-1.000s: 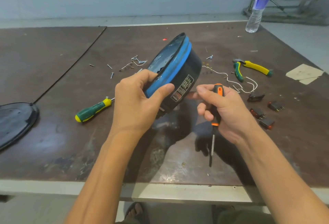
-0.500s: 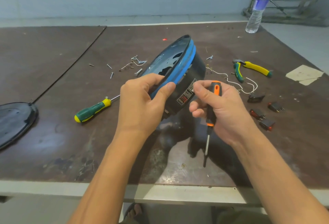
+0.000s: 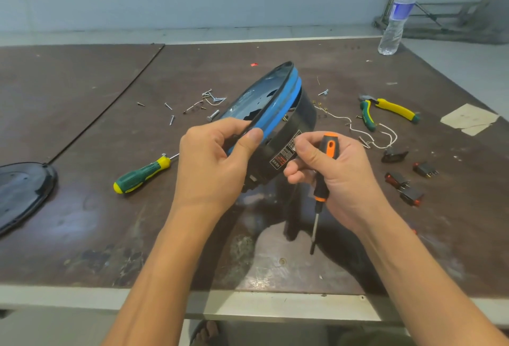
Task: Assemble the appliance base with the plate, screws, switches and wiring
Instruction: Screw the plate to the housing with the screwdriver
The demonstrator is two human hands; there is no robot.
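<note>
The round appliance base (image 3: 286,114), black with a blue band, is tilted on its edge above the table. My left hand (image 3: 214,164) grips its near rim, thumb on the blue band. My right hand (image 3: 336,172) holds an orange-and-black screwdriver (image 3: 322,180) with its tip pointing down, and its fingers touch the base's labelled side. Loose screws (image 3: 192,106) lie behind the base to the left. White wiring (image 3: 360,133) trails to the right. Red and black switches (image 3: 405,186) lie at the right. A dark plate (image 3: 19,194) sits at the left edge.
A green-and-yellow screwdriver (image 3: 143,173) lies left of my left hand. Green-and-yellow pliers (image 3: 385,109) lie at the right, near a paper scrap (image 3: 468,120). A water bottle (image 3: 396,15) stands at the far right corner. The table's front edge (image 3: 248,304) is close.
The base has tipped flatter, its open face turning up and away. My right hand with the screwdriver has moved up against the labelled side. My left hand shifted its grip on the rim.
</note>
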